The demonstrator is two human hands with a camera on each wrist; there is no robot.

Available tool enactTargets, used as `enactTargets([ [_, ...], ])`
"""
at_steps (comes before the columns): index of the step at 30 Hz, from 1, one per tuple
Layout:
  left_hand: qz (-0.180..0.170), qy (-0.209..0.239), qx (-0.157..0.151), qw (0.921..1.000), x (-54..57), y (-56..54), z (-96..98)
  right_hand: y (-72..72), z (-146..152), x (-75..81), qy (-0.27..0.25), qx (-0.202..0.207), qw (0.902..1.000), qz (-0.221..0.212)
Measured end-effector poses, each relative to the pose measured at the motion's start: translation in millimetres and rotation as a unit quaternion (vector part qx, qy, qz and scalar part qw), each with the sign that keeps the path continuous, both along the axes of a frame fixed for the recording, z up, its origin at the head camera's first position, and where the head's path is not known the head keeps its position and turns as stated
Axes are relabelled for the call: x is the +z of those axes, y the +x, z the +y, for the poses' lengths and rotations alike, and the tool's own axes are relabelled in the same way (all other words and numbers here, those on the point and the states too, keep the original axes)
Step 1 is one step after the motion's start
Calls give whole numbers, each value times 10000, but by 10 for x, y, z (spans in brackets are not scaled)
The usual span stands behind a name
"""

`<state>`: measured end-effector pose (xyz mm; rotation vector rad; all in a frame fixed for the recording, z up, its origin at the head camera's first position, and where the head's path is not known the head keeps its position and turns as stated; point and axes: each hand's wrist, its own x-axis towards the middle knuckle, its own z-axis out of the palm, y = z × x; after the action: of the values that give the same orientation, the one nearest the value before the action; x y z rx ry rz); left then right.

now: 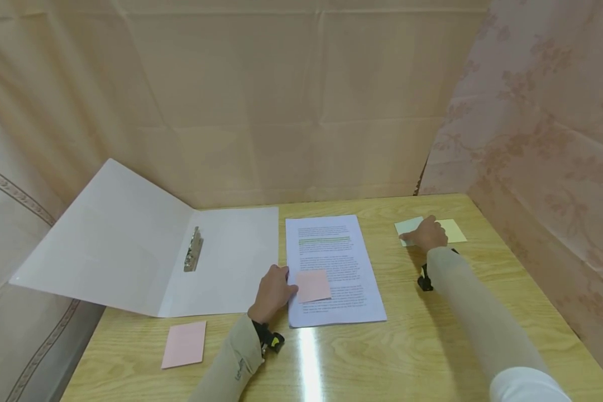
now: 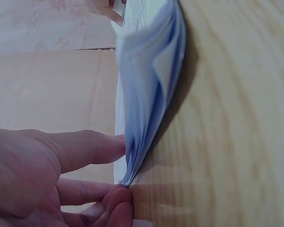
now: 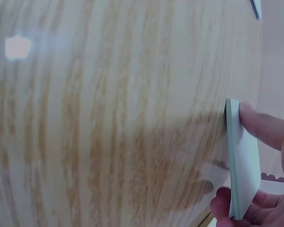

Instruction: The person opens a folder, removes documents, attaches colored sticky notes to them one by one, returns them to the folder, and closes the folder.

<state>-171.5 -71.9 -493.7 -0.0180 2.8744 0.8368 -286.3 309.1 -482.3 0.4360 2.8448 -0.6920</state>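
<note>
A stack of printed paper (image 1: 326, 234) lies on the table with green highlighting on the top sheet. A pink sticky note (image 1: 314, 286) is on its lower left part. My left hand (image 1: 272, 293) pinches the stack's left edge; in the left wrist view the thumb (image 2: 92, 149) is on top, fingers at the edge below, and the sheets (image 2: 149, 90) bow out. Farther right, my right hand (image 1: 428, 234) grips a light green sticky note pad (image 1: 408, 225) between thumb and fingers. The right wrist view shows the pad's (image 3: 244, 156) thin layered side close over the wood.
An open white binder (image 1: 236, 257) with a metal clip (image 1: 194, 249) lies left of the paper, its cover (image 1: 110, 240) tilted up. A pink sticky note pad (image 1: 184, 344) sits in front of it. Partly behind my right hand is a yellow pad (image 1: 454, 230). Curtains border the table (image 1: 397, 357).
</note>
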Motion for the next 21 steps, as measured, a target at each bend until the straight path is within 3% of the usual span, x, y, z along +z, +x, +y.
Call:
enactTargets([
  [8,-51,87,44,9999,14,-6,-3,5,24,19,-534,-222,9975,406],
  [15,-46,132,145,9998,6,-27,-26,47,34,32,-1158,-439,9885,873],
  [21,142,245,149,9995,-7,-22,-53,131,7,19,-1609,-462,9811,966],
])
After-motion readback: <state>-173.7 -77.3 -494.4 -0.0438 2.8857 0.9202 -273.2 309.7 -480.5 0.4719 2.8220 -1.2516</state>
